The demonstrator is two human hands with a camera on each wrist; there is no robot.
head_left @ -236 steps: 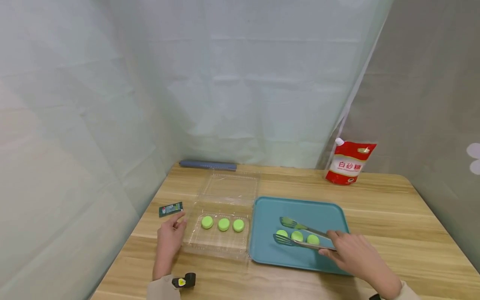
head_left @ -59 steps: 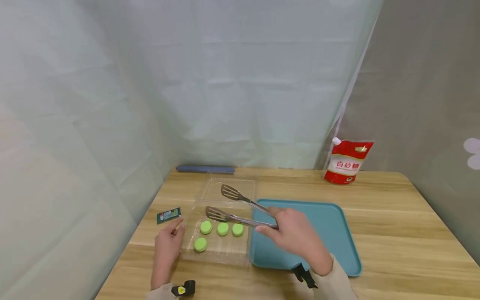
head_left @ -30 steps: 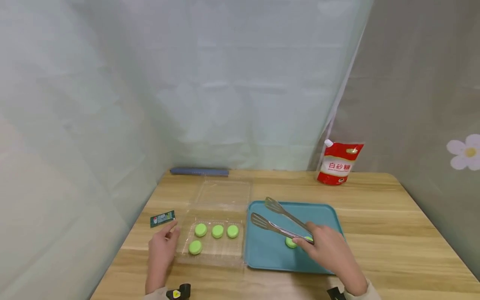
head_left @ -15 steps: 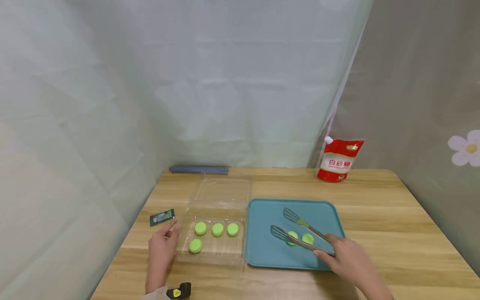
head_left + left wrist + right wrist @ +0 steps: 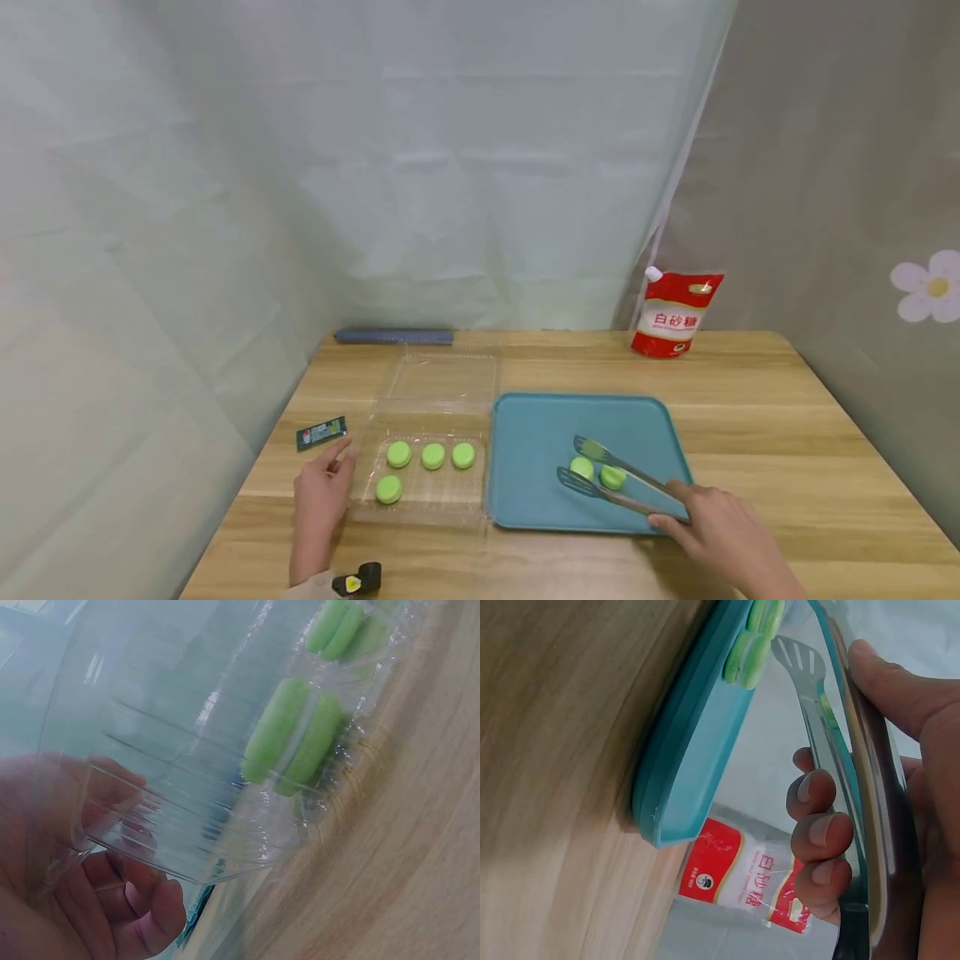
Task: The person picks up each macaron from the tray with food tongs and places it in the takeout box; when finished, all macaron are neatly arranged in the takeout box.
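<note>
In the head view, my right hand [image 5: 723,529] grips metal slotted tongs [image 5: 637,508] above the blue tray [image 5: 525,504]. The tongs stand spread, with two green macarons [image 5: 612,477] on the tray between their arms. My left hand [image 5: 322,492] is at the left side of the open clear plastic container [image 5: 457,508] and pinches its edge between thumb and fingers. Inside the container, macarons [image 5: 432,456] form a row of three, with one more at front left [image 5: 389,489]. The left wrist view shows my thumb [image 5: 112,787] through the clear plastic.
A small dark-green packet [image 5: 321,433] lies beyond my left hand. Behind the container's raised lid [image 5: 444,379] is a blue bar-shaped item [image 5: 393,337]. A red and white sugar pouch [image 5: 677,315] stands at the back right. Fabric walls enclose the wooden table [image 5: 787,467].
A macaron has gone from the tray into the container's front left spot. My right hand has brought the tongs back over the tray and lowered them. The left hand stays put.
</note>
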